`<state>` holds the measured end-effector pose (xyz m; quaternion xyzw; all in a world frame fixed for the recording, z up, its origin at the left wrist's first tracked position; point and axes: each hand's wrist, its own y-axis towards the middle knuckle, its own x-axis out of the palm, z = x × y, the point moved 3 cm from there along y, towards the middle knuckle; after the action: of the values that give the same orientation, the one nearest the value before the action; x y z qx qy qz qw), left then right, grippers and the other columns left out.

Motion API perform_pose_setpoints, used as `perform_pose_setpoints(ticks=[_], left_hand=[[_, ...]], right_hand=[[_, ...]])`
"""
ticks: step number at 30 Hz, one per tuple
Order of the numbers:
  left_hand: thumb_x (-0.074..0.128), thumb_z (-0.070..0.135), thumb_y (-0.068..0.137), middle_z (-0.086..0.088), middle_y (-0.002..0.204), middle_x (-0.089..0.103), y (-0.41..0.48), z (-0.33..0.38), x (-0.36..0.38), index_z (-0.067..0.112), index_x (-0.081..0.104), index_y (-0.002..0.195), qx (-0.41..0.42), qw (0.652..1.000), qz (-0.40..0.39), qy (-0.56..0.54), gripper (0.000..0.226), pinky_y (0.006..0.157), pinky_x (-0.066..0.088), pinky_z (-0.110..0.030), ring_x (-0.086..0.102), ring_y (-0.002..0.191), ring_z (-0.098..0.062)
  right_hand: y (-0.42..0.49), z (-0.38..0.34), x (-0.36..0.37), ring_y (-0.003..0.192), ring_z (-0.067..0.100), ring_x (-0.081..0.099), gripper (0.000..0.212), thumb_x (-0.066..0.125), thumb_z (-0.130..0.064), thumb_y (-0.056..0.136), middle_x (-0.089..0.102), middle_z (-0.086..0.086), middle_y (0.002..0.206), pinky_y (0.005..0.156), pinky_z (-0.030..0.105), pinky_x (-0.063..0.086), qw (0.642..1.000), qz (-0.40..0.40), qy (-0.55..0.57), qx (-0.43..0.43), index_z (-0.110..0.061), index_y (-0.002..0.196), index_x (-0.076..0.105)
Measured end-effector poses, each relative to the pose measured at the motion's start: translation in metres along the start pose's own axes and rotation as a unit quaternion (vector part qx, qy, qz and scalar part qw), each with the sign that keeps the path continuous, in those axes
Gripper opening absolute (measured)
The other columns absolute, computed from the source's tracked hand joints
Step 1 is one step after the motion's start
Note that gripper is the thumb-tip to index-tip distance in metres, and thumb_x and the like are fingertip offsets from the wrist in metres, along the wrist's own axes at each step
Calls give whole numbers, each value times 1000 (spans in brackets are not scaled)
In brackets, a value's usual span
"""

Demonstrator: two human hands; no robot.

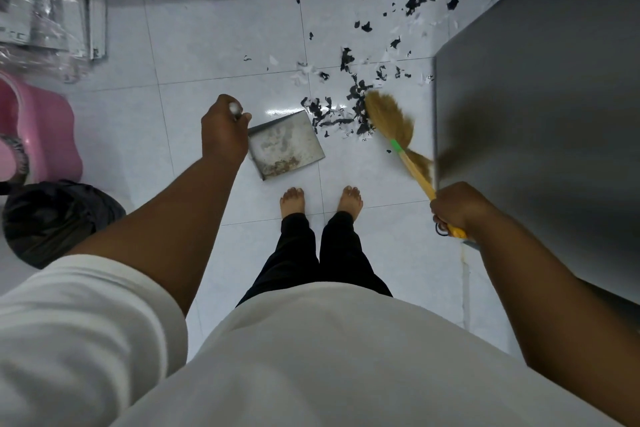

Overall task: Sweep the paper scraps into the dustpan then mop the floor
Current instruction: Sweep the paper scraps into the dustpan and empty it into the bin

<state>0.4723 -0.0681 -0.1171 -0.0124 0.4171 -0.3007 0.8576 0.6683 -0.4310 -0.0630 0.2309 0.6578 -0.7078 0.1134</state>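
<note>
A grey metal dustpan [285,146] rests on the white tiled floor in front of my bare feet, its open lip facing right towards the scraps. My left hand [221,130] is shut on the dustpan's upright handle. My right hand [455,210] grips the yellow handle of a straw broom [389,118], whose bristles touch the floor just right of the pan. Black and white paper scraps [337,114] lie piled between the pan's lip and the bristles. More scraps [415,0] trail away to the upper right.
A grey cabinet [540,107] stands close on the right, beside the broom. A pink mop bucket [38,132] and a black bag-lined bin [52,218] sit at the left. Plastic-wrapped metal parts [48,3] lie at the upper left.
</note>
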Motion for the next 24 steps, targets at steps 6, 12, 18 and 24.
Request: perform_pose_setpoints(ticks=[6,12,18,24], left_hand=[[65,9,91,-4,90,58,3,12,20,3,59,98,14,1000,-16,2,12,67,35,-18,52,80,-16],[65,11,91,-9,95,63,1,10,26,4,59,100,1,1000,-28,-2,13,73,41,-24,53,83,-17],[65,10,90,-7,94,62,0,12,19,4,59,99,0,1000,-24,-1,12,73,40,-23,55,84,-19],[62,4,89,-8,91,60,-5,9,15,4,59,97,7,1000,-24,0,8,68,38,-15,54,81,-17]], right_hand=[[-35,-4,10,76,37,71,25,48,-8,88,69,19,90,66,43,60,991,-26,-124,-48,0,105,63],[-59,37,-13,64,19,60,42,51,-21,97,59,-1,88,44,24,45,986,11,-135,-97,-21,138,51],[-43,65,-30,53,21,58,17,54,-17,95,67,12,83,43,24,46,999,10,-2,-32,-20,109,62],[-33,66,-8,49,21,54,16,53,-9,92,63,16,71,43,23,43,996,-22,66,54,2,94,64]])
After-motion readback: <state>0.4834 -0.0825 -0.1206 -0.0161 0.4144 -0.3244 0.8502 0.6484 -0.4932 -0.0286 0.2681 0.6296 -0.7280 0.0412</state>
